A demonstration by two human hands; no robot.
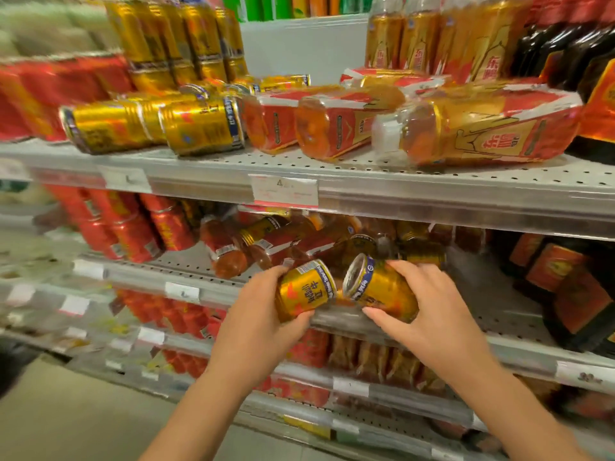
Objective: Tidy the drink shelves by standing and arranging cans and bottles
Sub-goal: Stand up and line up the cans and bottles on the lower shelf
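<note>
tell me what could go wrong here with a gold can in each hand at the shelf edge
1. The left hand and right hand each grip a tilted can, left can and right can, over the shelf lip; a slip could drop one on the floor.
2. The heaped bottles behind them may roll forward if knocked.
3. The big bottle lying near the upper shelf edge could roll off.

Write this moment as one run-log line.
left hand: grips left can | right hand: grips right can | cans: tilted, at shelf front | upper shelf: bottles lying
</note>
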